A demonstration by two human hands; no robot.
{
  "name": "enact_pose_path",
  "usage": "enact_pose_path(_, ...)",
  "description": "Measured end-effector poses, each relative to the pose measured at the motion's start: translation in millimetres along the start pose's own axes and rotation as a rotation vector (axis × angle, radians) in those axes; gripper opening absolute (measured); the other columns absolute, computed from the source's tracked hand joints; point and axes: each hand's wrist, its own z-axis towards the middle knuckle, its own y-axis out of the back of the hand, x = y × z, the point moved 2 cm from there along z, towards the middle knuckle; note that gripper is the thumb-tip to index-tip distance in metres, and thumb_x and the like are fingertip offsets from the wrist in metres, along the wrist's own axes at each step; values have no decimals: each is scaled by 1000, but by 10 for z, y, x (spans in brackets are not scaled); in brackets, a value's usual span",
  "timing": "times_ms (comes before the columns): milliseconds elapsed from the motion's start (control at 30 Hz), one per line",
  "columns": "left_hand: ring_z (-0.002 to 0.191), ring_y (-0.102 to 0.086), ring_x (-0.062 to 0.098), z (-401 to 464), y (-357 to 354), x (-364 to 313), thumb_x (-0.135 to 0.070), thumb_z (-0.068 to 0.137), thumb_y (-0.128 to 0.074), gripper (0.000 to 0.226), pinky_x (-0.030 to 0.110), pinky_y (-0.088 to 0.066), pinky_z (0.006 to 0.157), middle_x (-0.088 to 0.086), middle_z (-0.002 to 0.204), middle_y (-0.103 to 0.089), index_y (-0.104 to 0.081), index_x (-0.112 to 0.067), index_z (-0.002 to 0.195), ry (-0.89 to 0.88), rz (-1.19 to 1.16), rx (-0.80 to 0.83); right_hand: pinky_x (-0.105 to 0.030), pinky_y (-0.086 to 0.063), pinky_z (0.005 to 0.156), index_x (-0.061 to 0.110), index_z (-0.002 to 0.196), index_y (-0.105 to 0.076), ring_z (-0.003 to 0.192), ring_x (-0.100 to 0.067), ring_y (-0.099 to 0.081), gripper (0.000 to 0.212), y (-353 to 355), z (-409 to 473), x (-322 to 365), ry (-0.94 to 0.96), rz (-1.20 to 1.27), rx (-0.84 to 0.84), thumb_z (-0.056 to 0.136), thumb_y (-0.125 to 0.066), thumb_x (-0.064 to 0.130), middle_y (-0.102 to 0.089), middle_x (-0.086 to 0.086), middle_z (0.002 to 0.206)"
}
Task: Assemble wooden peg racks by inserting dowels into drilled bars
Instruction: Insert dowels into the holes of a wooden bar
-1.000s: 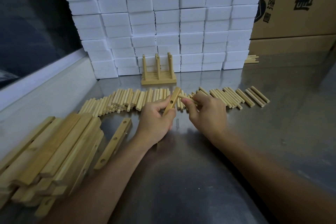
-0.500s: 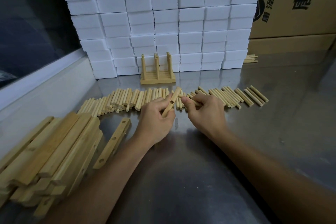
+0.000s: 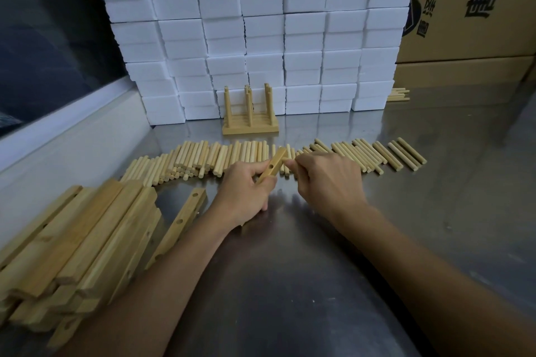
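Our left hand grips a bar tilted holes-up, so our right hand can press its pinched dowel in.

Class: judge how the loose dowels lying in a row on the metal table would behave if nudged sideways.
The dowels look round and smooth, so they would probably roll on the shiny table. They seem stiff and light, being thin wood. Packed side by side, one would likely knock its neighbours.
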Motion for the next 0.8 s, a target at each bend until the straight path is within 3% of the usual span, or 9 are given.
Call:
enact_pose_path(133,41,-54,14,-23,12,-37,-10,96,-56,27,33,-52,53,-5,45,-52,-72,-28,108,-42,20,25,-29,-32,51,20,88,-63,63,-22,-56,25,-3,4,54,16,-27,42,100,-48,35,-64,2,80)
enact_pose_path(267,42,-53,16,-47,17,-50,-8,96,-58,30,39,-52,50,-6,46,-53,-70,-23,120,-71,34,8,-30,-30,51,17,82,-64,60,-22,-53,33,15,3,63,-41,26,-1,101,-46,38,-56,3,70)
enact_pose_path(400,53,-57,38,-81,10,-102,-8,95,-59,34,47,-52,51,9,57,-59,-67,-19,126,-119,66,-7,-37,-48,60,17,86,-68,65,-20,-56,34,14,-2,68,-157,182,70,102,-45,37,-60,1,70)
enact_pose_path(467,54,-56,34,-93,13,-108,-8,94,-59,36,42,-52,50,6,58,-58,-66,-20,128,-141,81,-13,-36,-48,60,16,83,-71,65,-20,-56,34,1,-1,66,-251,324,87,101,-49,34,-60,1,67)
enact_pose_path(600,50,-45,9,-90,14,-110,-8,93,-60,37,23,-42,49,-8,59,-52,-67,-20,127,-195,152,-25,-28,-35,51,12,74,-71,55,-15,-51,37,-20,14,25,-382,524,123,100,-54,32,-58,0,57)
enact_pose_path(667,49,-45,8,-89,13,-104,-8,93,-60,38,20,-41,48,-8,57,-51,-67,-20,128,-184,148,-27,-26,-31,49,12,71,-71,50,-12,-47,37,-29,9,13,-396,548,123,99,-55,32,-54,3,52)
enact_pose_path(800,45,-53,15,-81,6,-83,-10,95,-59,37,28,-48,48,-11,47,-54,-66,-25,128,-131,108,-12,-23,-30,46,13,73,-74,43,-9,-41,34,-60,31,15,-390,532,122,98,-58,31,-52,3,48)
